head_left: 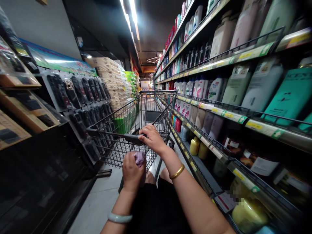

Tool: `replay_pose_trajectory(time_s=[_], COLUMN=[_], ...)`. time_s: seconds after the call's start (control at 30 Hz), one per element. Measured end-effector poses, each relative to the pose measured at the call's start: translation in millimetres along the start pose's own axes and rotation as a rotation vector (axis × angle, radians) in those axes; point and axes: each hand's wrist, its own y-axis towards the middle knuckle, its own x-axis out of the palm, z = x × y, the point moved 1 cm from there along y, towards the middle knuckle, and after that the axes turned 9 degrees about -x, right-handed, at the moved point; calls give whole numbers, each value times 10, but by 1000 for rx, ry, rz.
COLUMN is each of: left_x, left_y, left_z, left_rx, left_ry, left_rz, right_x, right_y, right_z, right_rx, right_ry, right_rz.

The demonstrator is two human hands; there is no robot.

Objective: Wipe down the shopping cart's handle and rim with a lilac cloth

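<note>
A dark wire shopping cart (142,112) stands in the aisle right in front of me. My right hand (153,139), with a gold bangle on its wrist, is closed round the right end of the cart's grey handle (133,139). Lower and to the left, my left hand (131,170) is clenched round a crumpled purple cloth (139,158), part of which pokes out at the top of the fist. This hand is close behind the cart basket, and a pale bangle circles its wrist.
Shelves of shampoo bottles (215,89) and pump bottles run along the right, close to the cart. On the left are hanging black packaged goods (78,91), a dark cabinet (36,172) and stacked beige packs (109,78). The tiled aisle floor (102,198) continues ahead.
</note>
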Motion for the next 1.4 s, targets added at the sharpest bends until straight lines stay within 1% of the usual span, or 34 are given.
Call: replay_pose_trajectory(time_s=[0.03,0.1,0.23,0.3,0.33,0.4,0.5,0.57,0.6,0.67,0.77,0.83,0.9,0.97,1.07,1.13,1.2,1.23,1.3,1.33,1.4], left_x=[2,-44,-184,-189,-170,-102,-3,9,-7,-71,-172,-181,-127,-35,87,120,113,97,48,18,-43], left_y=[-20,38,366,464,465,370,103,-16,-29,45,283,385,353,185,-191,-400,-498,-494,-385,-291,-73], left_z=[-16,-14,112,165,174,150,57,15,16,71,242,333,339,239,-56,-259,-381,-397,-335,-267,-95], left_rx=[1,6,11,0,-8,-11,40,89,107,129,148,165,183,227,333,356,358,351,320,300,272], left_ry=[-10,-50,-104,-103,-98,-70,17,46,43,11,-32,-17,36,109,193,211,216,210,170,141,86], left_rz=[-7,1,119,148,151,131,46,17,23,67,156,181,173,133,15,-63,-115,-130,-126,-103,-17], right_x=[4,11,28,40,46,56,62,62,61,61,65,69,70,68,63,62,66,70,81,87,96], right_y=[1,1,-4,-5,-4,-4,-2,0,1,2,4,5,6,9,16,21,23,22,17,13,6], right_z=[-10,-23,-24,-20,-18,-14,-12,-16,-19,-24,-25,-22,-19,-20,-22,-22,-17,-13,-4,1,9], right_rx=[5,16,43,50,52,56,56,61,65,70,71,74,69,65,67,67,64,64,66,64,52], right_ry=[-3,-6,8,15,16,15,23,29,32,35,37,37,36,33,33,35,35,36,35,34,34], right_rz=[-2,-2,10,9,8,13,26,25,22,19,30,35,29,25,17,8,4,6,17,26,45])
